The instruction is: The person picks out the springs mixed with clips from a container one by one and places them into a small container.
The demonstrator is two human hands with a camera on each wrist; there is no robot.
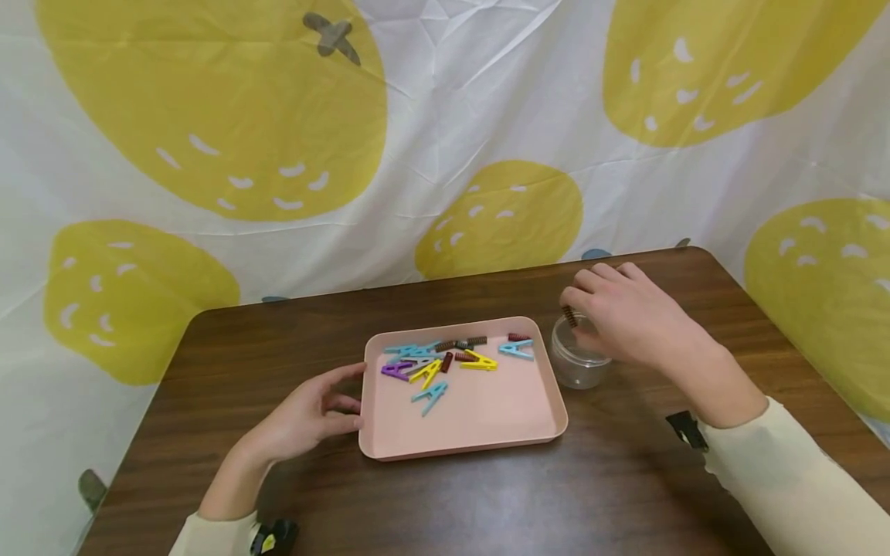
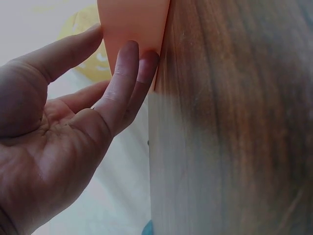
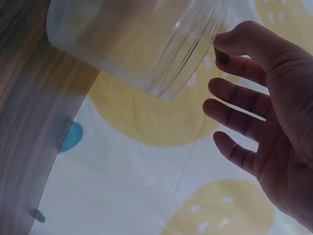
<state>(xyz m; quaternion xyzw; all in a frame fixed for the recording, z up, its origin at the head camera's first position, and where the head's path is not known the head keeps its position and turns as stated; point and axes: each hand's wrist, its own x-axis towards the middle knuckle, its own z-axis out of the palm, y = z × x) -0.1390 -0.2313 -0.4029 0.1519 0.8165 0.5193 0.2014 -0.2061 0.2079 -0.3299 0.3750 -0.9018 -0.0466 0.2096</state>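
My right hand (image 1: 622,313) pinches a small dark spring (image 3: 221,56) between thumb and forefinger, right at the mouth of a clear plastic jar (image 1: 580,363). In the right wrist view the other fingers are spread apart. My left hand (image 1: 306,409) touches the left side of a pink tray (image 1: 480,432), its fingers fairly straight against the wall; the left wrist view shows the fingertips on that wall. Inside the tray lie several blue, yellow and purple clothespin halves, such as a blue one (image 1: 431,397) and a yellow one (image 1: 480,361), among several dark springs (image 1: 447,362).
The jar stands on the brown wooden table (image 1: 473,510), just right of the tray. Behind the table hangs a white cloth (image 1: 487,100) with yellow fruit prints. Dark straps (image 1: 687,429) sit at both sleeve cuffs.
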